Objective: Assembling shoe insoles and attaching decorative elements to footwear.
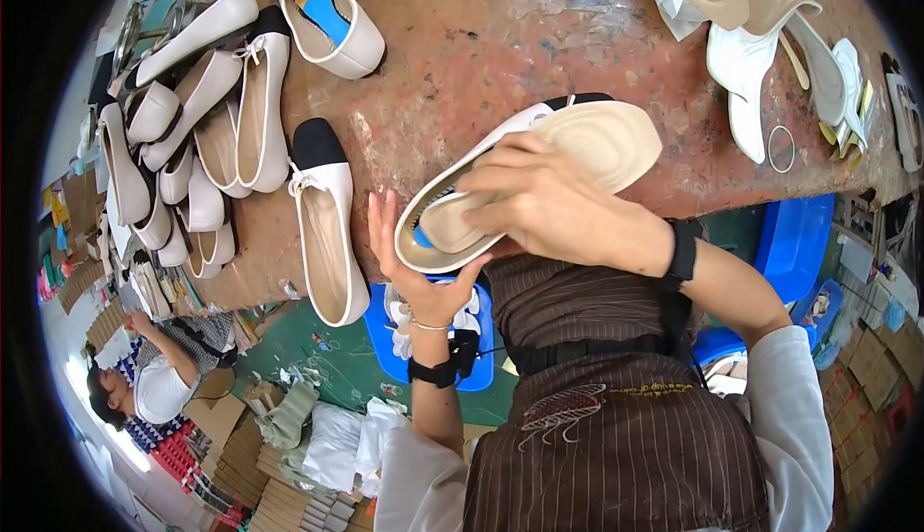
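Observation:
A cream ballet flat (497, 139) with a black toe lies tilted at the table's near edge, in front of me. My left hand (421, 282) cups its heel, thumb on the near side and fingers stretched along the far side. My right hand (535, 197) grips a beige insole (608, 144). The insole's heel end is inside the shoe, while its broad front end sticks out over the toe. A bit of blue (421, 235) shows at the shoe's heel. Close to my left hand stands another cream flat (327, 233) with a black toe and a bow.
Several cream flats (214, 113) are heaped at the table's left. A flat with blue inside (337, 22) stands at the back. Insoles and white pieces (746, 89) lie at the right. Blue bins (390, 344) sit below the edge; a person (168, 388) is at lower left.

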A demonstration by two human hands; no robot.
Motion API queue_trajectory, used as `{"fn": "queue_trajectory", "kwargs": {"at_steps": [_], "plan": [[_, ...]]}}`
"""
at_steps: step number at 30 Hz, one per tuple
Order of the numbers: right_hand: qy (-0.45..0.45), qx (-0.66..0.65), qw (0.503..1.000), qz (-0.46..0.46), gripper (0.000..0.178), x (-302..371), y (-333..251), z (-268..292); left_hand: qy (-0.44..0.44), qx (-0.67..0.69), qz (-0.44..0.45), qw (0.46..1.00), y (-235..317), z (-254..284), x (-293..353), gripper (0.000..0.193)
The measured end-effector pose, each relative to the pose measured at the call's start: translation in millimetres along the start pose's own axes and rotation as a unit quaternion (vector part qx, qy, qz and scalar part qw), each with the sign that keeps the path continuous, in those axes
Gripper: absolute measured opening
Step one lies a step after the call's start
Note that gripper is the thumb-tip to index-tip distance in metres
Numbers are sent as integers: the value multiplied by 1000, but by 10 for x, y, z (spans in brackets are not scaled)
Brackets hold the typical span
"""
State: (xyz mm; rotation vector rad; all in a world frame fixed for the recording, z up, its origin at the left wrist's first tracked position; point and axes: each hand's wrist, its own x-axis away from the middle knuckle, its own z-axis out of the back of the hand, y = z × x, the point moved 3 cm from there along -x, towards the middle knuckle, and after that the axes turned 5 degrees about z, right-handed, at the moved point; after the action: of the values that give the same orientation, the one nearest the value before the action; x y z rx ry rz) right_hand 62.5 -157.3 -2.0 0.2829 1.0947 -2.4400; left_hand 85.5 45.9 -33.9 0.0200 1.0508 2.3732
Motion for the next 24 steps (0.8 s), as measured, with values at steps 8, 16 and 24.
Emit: {"fn": "queue_trajectory", "kwargs": {"at_steps": [8, 16, 24], "plan": [[-32, -57, 998, 9, 23, -175, 9, -298, 96, 81, -41, 991, -65, -115, 33, 144], [-103, -29, 994, 24, 25, -152, 50, -426, 79, 171, -50, 981, -125, -129, 28, 137], [-170, -45, 981, 85, 36, -200, -73, -583, 24, 132, 1, 991, -184, 1, -58, 48]]}}
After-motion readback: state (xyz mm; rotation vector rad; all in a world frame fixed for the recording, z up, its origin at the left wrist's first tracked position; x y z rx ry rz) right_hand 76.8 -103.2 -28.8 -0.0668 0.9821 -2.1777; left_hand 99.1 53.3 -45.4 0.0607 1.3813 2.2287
